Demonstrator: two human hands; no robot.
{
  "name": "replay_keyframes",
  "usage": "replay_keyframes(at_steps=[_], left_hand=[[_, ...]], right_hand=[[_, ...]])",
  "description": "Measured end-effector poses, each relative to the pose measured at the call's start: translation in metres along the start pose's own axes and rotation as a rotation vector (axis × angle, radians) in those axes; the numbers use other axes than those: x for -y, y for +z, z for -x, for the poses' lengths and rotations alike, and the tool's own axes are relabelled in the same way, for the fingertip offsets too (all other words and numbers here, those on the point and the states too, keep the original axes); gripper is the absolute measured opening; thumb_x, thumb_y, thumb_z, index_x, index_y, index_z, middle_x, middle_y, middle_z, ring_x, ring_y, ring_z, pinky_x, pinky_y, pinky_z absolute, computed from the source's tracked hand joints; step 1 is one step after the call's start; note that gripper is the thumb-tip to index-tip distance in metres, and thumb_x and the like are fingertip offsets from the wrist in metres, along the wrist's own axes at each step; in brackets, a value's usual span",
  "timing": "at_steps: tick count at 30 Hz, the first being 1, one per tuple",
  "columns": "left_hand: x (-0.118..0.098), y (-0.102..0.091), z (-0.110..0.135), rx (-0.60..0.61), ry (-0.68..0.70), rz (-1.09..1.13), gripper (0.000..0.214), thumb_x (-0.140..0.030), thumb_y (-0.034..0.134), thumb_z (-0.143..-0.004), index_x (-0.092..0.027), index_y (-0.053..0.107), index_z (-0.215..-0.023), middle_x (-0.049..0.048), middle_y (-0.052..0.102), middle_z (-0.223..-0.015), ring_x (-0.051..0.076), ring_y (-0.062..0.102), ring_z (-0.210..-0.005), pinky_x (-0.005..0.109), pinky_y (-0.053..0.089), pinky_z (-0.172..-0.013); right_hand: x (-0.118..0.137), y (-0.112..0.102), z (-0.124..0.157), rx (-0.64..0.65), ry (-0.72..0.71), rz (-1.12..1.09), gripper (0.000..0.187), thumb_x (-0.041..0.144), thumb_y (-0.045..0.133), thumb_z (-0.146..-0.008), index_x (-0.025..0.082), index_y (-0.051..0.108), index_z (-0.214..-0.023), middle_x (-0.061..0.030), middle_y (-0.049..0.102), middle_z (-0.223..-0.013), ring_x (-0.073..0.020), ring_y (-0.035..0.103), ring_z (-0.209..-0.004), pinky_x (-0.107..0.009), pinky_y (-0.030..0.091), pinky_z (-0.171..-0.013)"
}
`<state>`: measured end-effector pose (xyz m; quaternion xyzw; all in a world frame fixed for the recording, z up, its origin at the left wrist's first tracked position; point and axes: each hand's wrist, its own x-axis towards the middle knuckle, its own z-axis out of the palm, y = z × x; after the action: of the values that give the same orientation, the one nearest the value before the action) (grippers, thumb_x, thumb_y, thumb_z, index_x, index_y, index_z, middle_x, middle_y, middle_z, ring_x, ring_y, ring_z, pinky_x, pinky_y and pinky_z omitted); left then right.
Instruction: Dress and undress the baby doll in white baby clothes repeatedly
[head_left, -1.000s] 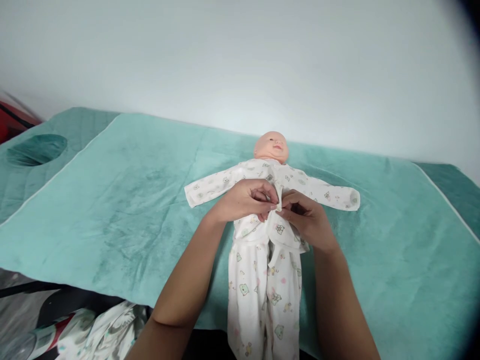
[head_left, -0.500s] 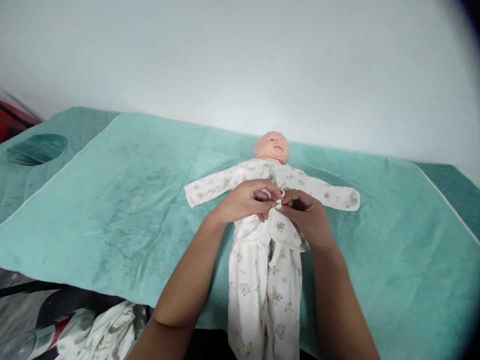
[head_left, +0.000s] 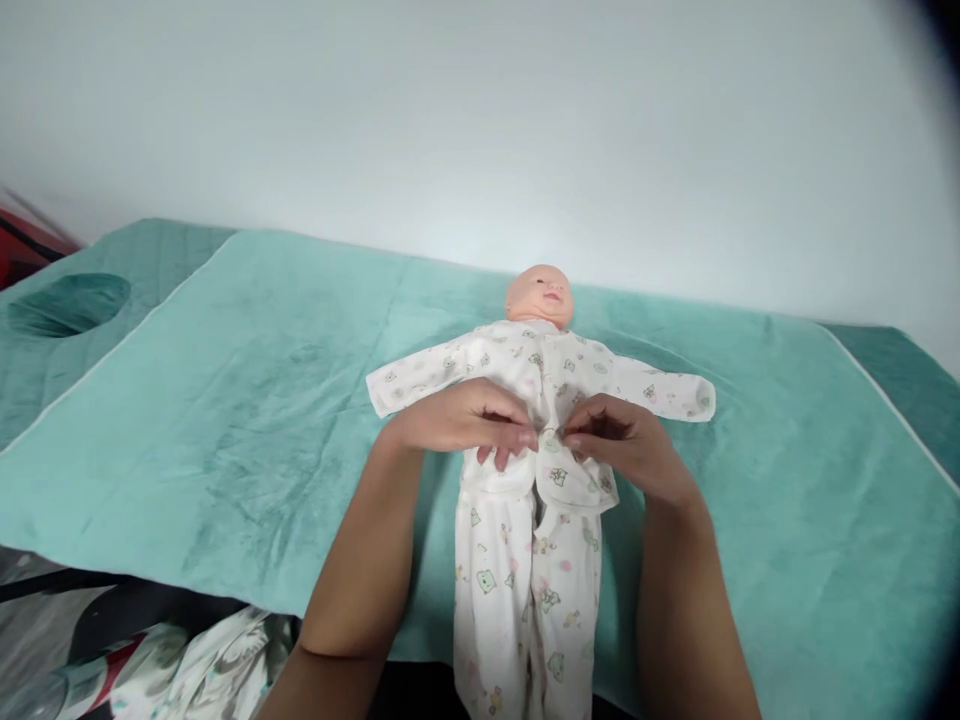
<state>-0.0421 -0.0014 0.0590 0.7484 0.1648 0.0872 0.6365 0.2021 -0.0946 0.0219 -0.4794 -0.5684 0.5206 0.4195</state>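
A baby doll lies on its back on a teal towel, arms spread. It wears a white printed top and matching trousers. My left hand and my right hand meet at the doll's waist. Both pinch the front edges of the top where its two flaps come together, fingers curled. The doll's belly is hidden under my hands.
The towel covers a darker teal padded table with a face hole at the far left. A white wall stands behind. Crumpled printed cloth lies below the table's near edge at the lower left.
Both hands have slid from the doll's chest down to its waist. The small tie they held at the chest now lies fastened, and the top's upper front is closed.
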Motion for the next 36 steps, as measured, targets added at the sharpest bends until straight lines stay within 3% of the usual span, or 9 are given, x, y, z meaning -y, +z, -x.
replay_keyframes(at_steps=[3, 6, 11, 14, 17, 22, 28, 32, 36], left_hand=[[0.003, -0.01, 0.008, 0.028, -0.039, 0.057, 0.033, -0.042, 0.062, -0.091, -0.014, 0.072, -0.105, 0.0086, 0.071, -0.081, 0.016, 0.069, -0.068, 0.021, 0.05, -0.05], [0.009, -0.007, 0.016, -0.12, -0.056, 0.025, 0.032, -0.042, 0.063, -0.09, -0.015, 0.07, -0.104, 0.0056, 0.069, -0.077, 0.015, 0.068, -0.066, 0.02, 0.048, -0.05], [0.027, 0.05, 0.043, -0.511, 0.131, -0.222, 0.018, -0.033, 0.066, -0.088, -0.018, 0.069, -0.098, 0.0083, 0.068, -0.103, 0.018, 0.066, -0.095, 0.031, 0.055, -0.082], [0.037, 0.098, 0.061, -0.673, 0.163, -0.455, 0.016, -0.026, 0.065, -0.089, -0.023, 0.069, -0.104, 0.0094, 0.06, -0.126, 0.024, 0.055, -0.123, 0.041, 0.046, -0.104], [0.042, 0.129, 0.066, -0.857, 0.097, -0.661, 0.023, -0.023, 0.06, -0.092, -0.026, 0.066, -0.114, 0.008, 0.058, -0.127, 0.024, 0.052, -0.123, 0.042, 0.046, -0.104], [0.044, 0.143, 0.048, -1.036, 0.062, -0.904, 0.022, -0.022, 0.054, -0.094, -0.023, 0.067, -0.112, 0.0088, 0.06, -0.116, 0.023, 0.055, -0.106, 0.042, 0.049, -0.093], [0.04, 0.161, 0.04, -1.049, 0.165, -0.796, 0.016, -0.024, 0.055, -0.095, -0.024, 0.069, -0.102, 0.0075, 0.066, -0.104, 0.023, 0.059, -0.103, 0.043, 0.048, -0.092], [0.039, 0.139, 0.058, -0.952, 0.174, -0.565, 0.017, -0.031, 0.056, -0.094, -0.021, 0.067, -0.086, 0.0053, 0.068, -0.094, 0.02, 0.063, -0.093, 0.039, 0.05, -0.088], [0.064, 0.063, 0.085, -1.179, -0.01, -0.545, 0.022, -0.038, 0.052, -0.094, -0.02, 0.064, -0.097, 0.0062, 0.065, -0.102, 0.02, 0.063, -0.096, 0.034, 0.053, -0.082]], right_hand=[[-0.002, -0.009, 0.003, 0.045, -0.009, -0.055, 0.018, 0.035, 0.075, -0.083, 0.02, 0.067, -0.089, -0.0025, 0.068, -0.073, -0.015, 0.061, -0.059, -0.027, 0.043, -0.05], [-0.006, -0.01, 0.001, -0.107, -0.127, -0.113, 0.02, 0.039, 0.071, -0.086, 0.021, 0.063, -0.083, -0.0011, 0.066, -0.071, -0.0134, 0.056, -0.053, -0.027, 0.04, -0.047], [-0.024, 0.009, 0.023, -0.4, -0.13, 0.233, 0.03, 0.044, 0.061, -0.091, 0.021, 0.057, -0.074, 0.0028, 0.053, -0.062, -0.0122, 0.046, -0.056, -0.027, 0.037, -0.054], [-0.043, 0.028, 0.059, -0.432, -0.169, 0.398, 0.026, 0.041, 0.066, -0.088, 0.022, 0.054, -0.076, 0.0034, 0.05, -0.066, -0.013, 0.044, -0.059, -0.028, 0.037, -0.056], [-0.059, 0.045, 0.091, -0.449, -0.273, 0.435, 0.022, 0.038, 0.073, -0.083, 0.023, 0.059, -0.089, -0.0013, 0.057, -0.087, -0.0158, 0.051, -0.071, -0.031, 0.044, -0.064], [-0.063, 0.051, 0.103, -0.561, -0.323, 0.446, 0.023, 0.038, 0.063, -0.09, 0.023, 0.063, -0.108, -0.0093, 0.06, -0.111, -0.0237, 0.058, -0.098, -0.037, 0.05, -0.078], [-0.057, 0.046, 0.099, -0.496, -0.339, 0.418, 0.017, 0.037, 0.061, -0.093, 0.023, 0.065, -0.084, -0.0046, 0.064, -0.089, -0.0221, 0.059, -0.089, -0.039, 0.048, -0.081], [-0.054, 0.042, 0.102, -0.357, -0.33, 0.332, 0.017, 0.038, 0.064, -0.091, 0.023, 0.067, -0.084, -0.0043, 0.065, -0.088, -0.0206, 0.06, -0.083, -0.036, 0.048, -0.075], [-0.056, 0.0, 0.091, -0.253, -0.32, 0.36, 0.023, 0.042, 0.06, -0.092, 0.023, 0.07, -0.085, -0.0065, 0.068, -0.093, -0.0219, 0.062, -0.087, -0.037, 0.05, -0.077]])
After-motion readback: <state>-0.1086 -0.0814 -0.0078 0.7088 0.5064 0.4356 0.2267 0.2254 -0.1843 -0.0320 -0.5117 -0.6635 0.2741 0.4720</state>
